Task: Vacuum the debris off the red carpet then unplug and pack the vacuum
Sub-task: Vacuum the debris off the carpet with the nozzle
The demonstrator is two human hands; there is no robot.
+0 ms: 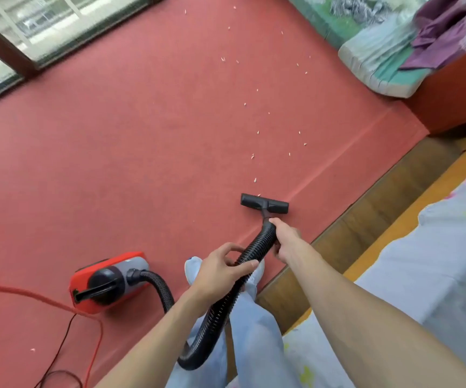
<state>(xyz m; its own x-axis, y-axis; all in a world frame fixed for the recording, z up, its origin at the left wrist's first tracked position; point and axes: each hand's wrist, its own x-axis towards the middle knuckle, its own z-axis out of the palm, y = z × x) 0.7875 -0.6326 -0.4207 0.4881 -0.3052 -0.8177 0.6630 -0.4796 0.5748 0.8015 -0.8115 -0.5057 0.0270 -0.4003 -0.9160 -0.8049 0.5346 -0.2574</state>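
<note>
Gripping the black hose [254, 249] with closed fingers of both the left hand [220, 266] and right hand [283, 238], a seated person rests the nozzle [264, 203] on the red carpet [142, 135], red vacuum [108, 278] alongside, pale debris [254, 156] scattered beyond.

- Glass window panels [44, 26] in dark frames along the upper left edge.
- Folded green-and-white mattress [380, 65] at upper right, purple cloth [447, 32] draped over it.
- Strip of wooden floor [366, 225] at right.
- Pale floral bedsheet [436, 261] at lower right, orange edge showing.
</note>
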